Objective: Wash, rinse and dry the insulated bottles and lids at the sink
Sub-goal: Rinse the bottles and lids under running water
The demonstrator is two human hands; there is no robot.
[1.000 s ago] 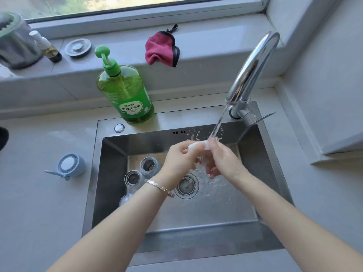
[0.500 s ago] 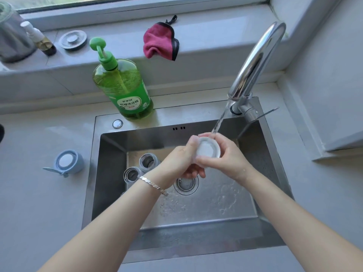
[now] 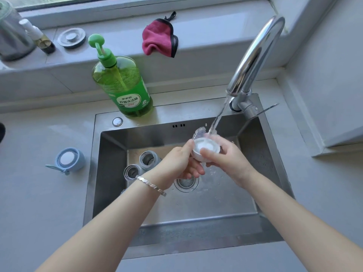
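A round white lid (image 3: 205, 149) sits above the middle of the sink basin, open side facing up, held between both hands directly under the running water. The left hand (image 3: 180, 160) cups it from the left, thumb against the rim and fingers curled underneath. The right hand (image 3: 229, 160) grips it from the right, thumb laid over the near edge and fingers wrapped round the far side. The stream of water (image 3: 218, 118) falls at a slant from the faucet (image 3: 253, 55) and strikes the far rim of the lid, where it splashes up. A silver bracelet (image 3: 151, 186) circles the left wrist. Below the hands the drain (image 3: 186, 183) lies in the wet floor of the steel sink (image 3: 110, 173). Two open insulated bottles (image 3: 148, 160) stand upright side by side in the basin's left part, mouths up, close to the left wall. On the grey surface (image 3: 39, 203) left of the sink rests a blue lid (image 3: 67, 160) with a strap, well apart from the basin. A green pump bottle of dish soap (image 3: 121, 83) stands at the sink's back edge, just beside a small round button (image 3: 117, 121). On the window ledge behind lie a pink cloth (image 3: 159, 40), a round metal disc (image 3: 71, 38), a small spray bottle (image 3: 39, 39) and a metal container (image 3: 11, 36) at the far left.
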